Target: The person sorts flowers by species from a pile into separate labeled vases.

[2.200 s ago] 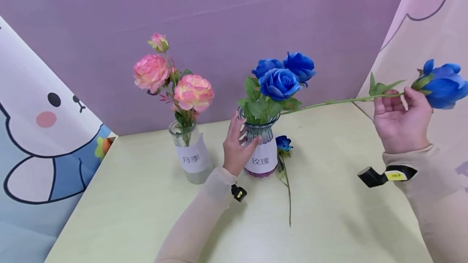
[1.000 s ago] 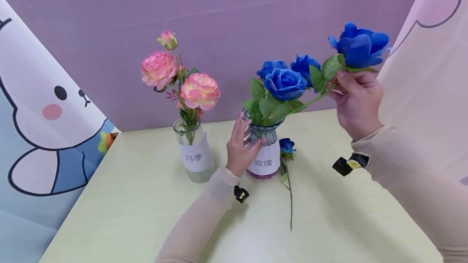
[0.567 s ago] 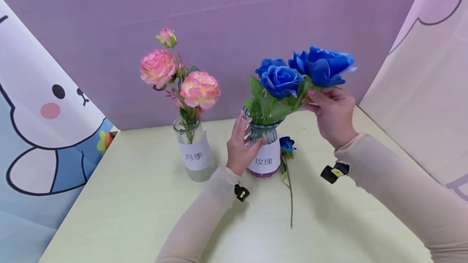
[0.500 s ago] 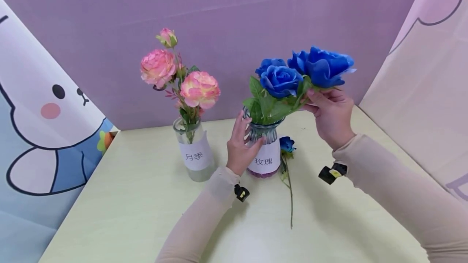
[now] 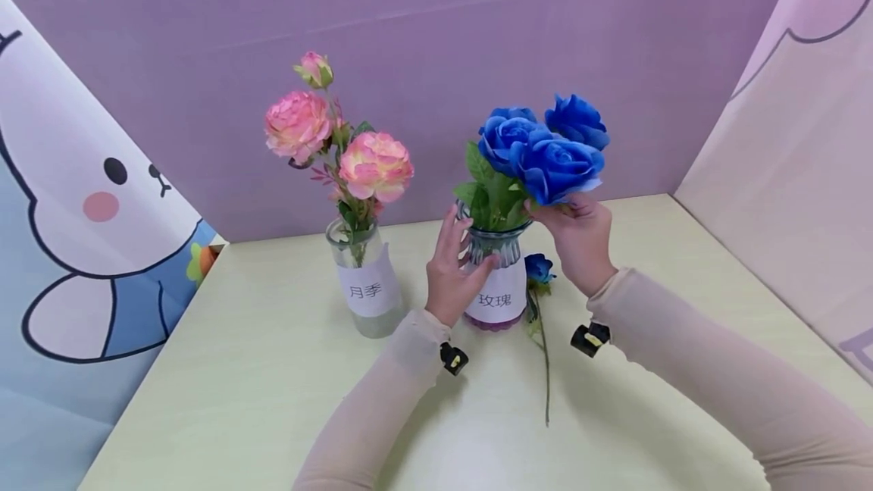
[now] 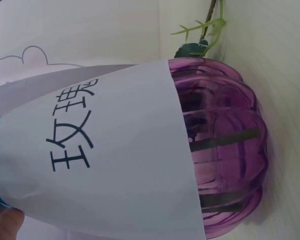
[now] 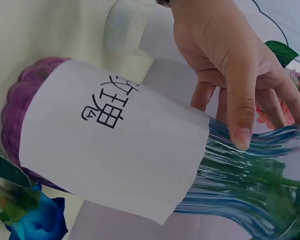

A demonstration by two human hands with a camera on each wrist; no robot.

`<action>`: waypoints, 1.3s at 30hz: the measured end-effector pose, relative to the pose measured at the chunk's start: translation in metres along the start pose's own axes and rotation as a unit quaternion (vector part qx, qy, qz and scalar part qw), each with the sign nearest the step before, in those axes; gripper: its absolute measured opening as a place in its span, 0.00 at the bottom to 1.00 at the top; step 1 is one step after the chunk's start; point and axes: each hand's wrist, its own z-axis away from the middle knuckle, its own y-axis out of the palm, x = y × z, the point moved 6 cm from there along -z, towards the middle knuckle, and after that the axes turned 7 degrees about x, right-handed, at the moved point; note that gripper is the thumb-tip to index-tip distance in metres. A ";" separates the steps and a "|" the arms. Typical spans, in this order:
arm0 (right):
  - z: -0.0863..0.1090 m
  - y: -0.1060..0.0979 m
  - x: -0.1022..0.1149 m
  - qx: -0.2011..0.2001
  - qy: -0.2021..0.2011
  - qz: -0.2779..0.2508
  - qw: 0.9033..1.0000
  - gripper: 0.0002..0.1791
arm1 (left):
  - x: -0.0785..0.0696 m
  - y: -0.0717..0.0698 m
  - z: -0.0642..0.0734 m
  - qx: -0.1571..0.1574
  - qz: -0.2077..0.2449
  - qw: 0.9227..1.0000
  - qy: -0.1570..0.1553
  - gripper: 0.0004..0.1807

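Note:
In the head view, my left hand (image 5: 452,279) holds a glass vase (image 5: 505,248) at its neck, thumb across the front and fingers along the left side. The vase has a ribbed blue neck, a white paper label and a purple base (image 6: 230,145). My right hand (image 5: 580,241) pinches a blue rose (image 5: 561,167) just under its bloom, close above the vase's right rim. Several other blue roses (image 5: 576,121) with green leaves stand in the vase. Across the ribbed neck in the right wrist view lies the left thumb (image 7: 242,115). The right fingertips are partly hidden by petals.
A clear glass jar (image 5: 383,324) with pink flowers (image 5: 375,165) stands left of the vase, also with a paper label. A smaller blue flower (image 5: 539,270) lies right of the vase, its stem toward the front. A purple backdrop (image 5: 436,82) rises behind the table (image 5: 273,385).
My right hand has brought the blue rose from the far right leftward and down to the vase, its bloom now among the others. My left hand has stayed on the vase.

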 end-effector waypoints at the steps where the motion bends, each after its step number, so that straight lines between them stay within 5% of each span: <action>1: 0.001 -0.001 -0.001 -0.005 0.002 0.019 1.000 0.18 | 0.000 0.000 0.000 0.000 -0.002 1.000 0.002 0.30; 8: 0.000 -0.003 -0.004 -0.032 0.046 0.093 0.994 0.04 | 0.001 0.000 0.000 0.002 -0.004 1.000 -0.001 0.30; 14: 0.005 -0.002 -0.013 -0.025 0.112 0.127 0.985 0.16 | 0.001 -0.001 0.001 -0.001 0.005 1.000 -0.017 0.29; 19: 0.007 0.003 -0.020 0.032 0.135 0.163 0.977 0.17 | 0.002 -0.001 -0.001 -0.002 0.014 1.000 -0.018 0.29; 25: 0.012 0.000 -0.028 0.069 0.168 0.148 0.972 0.16 | 0.001 -0.001 -0.002 -0.001 0.014 1.000 -0.017 0.29; 30: 0.015 -0.014 -0.038 0.075 0.140 0.089 0.983 0.04 | 0.000 -0.001 -0.004 -0.002 0.009 1.000 -0.007 0.29; 33: 0.017 -0.031 -0.050 0.084 0.150 0.054 0.984 0.13 | 0.001 0.000 -0.004 0.002 0.011 1.000 -0.010 0.29; 36: 0.020 -0.049 -0.068 0.103 0.219 0.045 0.969 0.08 | 0.002 0.000 -0.003 0.003 0.011 1.000 -0.015 0.29; 39: 0.026 -0.069 -0.088 0.127 0.298 0.093 0.941 0.14 | 0.003 0.001 -0.002 0.004 0.014 1.000 -0.020 0.29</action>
